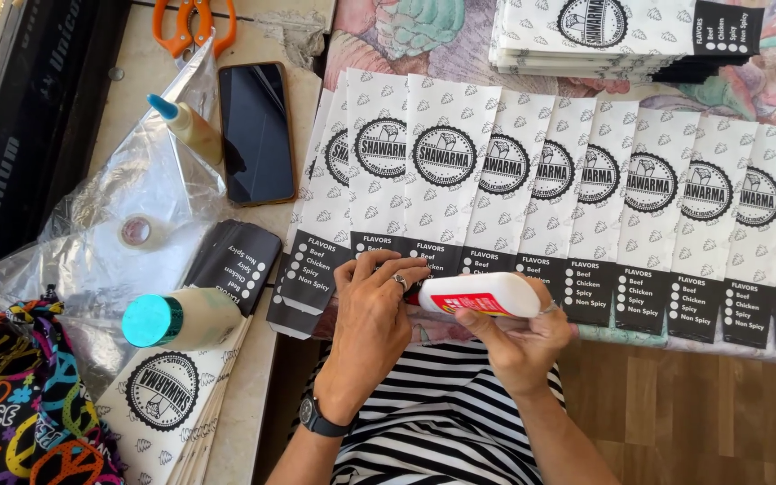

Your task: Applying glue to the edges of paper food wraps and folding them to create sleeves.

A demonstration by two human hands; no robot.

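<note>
Glue is in play: your right hand (518, 346) grips the white plastic glue bottle with red label (482, 295), tipped sideways so its nozzle meets the overlapped row of printed white paper sleeves (532, 193), while your left hand (372, 316), fingers flat and holding nothing, pins their black bottom edges down.

R hand (518, 346) grips glue bottle (482, 295) — L hand (370, 319) at nozzle, over paper sleeves (532, 180).

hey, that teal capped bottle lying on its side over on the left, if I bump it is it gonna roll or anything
Probably yes: the teal-capped bottle is round and lies on its side across paper sleeves, so a nudge could roll it. It looks like plastic, so likely light and not fragile.
</note>
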